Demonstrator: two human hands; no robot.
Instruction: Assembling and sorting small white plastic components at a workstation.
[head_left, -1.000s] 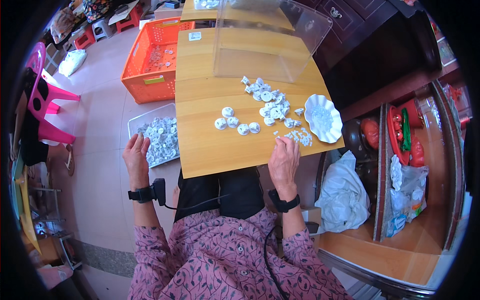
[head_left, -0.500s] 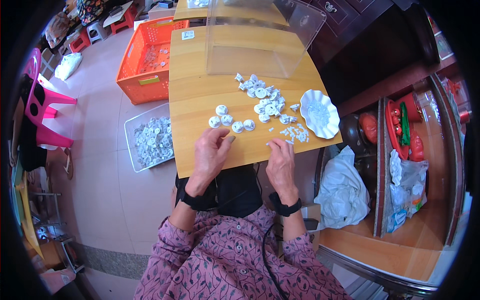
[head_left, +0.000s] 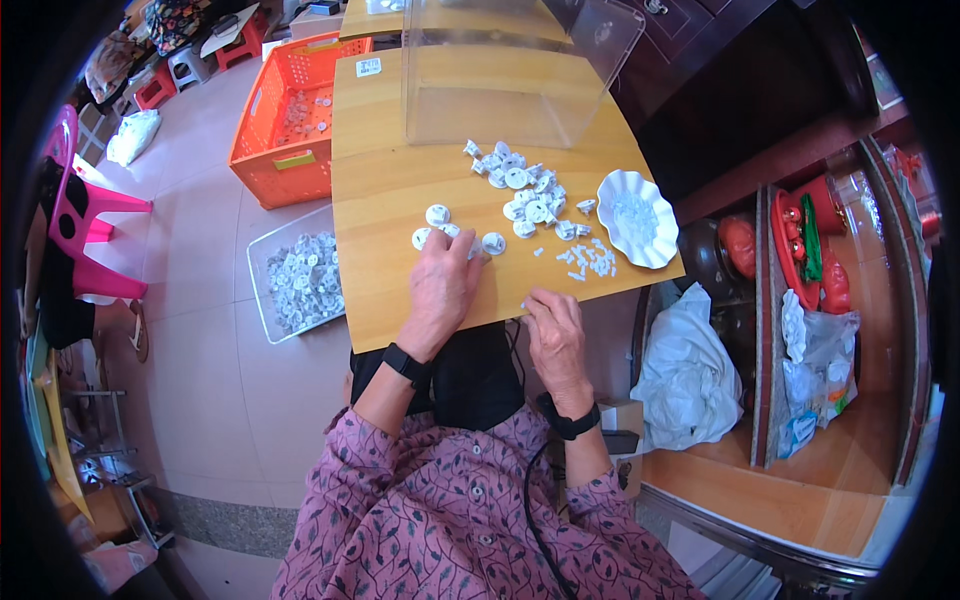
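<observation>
My left hand (head_left: pixel 445 285) is over a small group of round white plastic pieces (head_left: pixel 437 215) on the wooden table (head_left: pixel 390 180). Its thumb and fingers close about one of them, partly hidden. At the near table edge my right hand (head_left: pixel 556 330) pinches a tiny white piece (head_left: pixel 525 305) between thumb and fingertips. Beyond it lie loose small white pegs (head_left: pixel 590 262). A larger heap of round white pieces (head_left: pixel 530 190) is farther back on the table.
A scalloped white dish (head_left: pixel 656 245) with small translucent pieces stands at the table's right. Behind the heap is a clear plastic box (head_left: pixel 480 115). To the left are an orange crate (head_left: pixel 285 180) and a clear bin (head_left: pixel 262 300) of grey-white parts. Right, open shelves hold bags (head_left: pixel 690 380).
My left hand has moved forward and right onto the round pieces. My right hand has drawn slightly back and left, away from the loose pegs, still pinching.
</observation>
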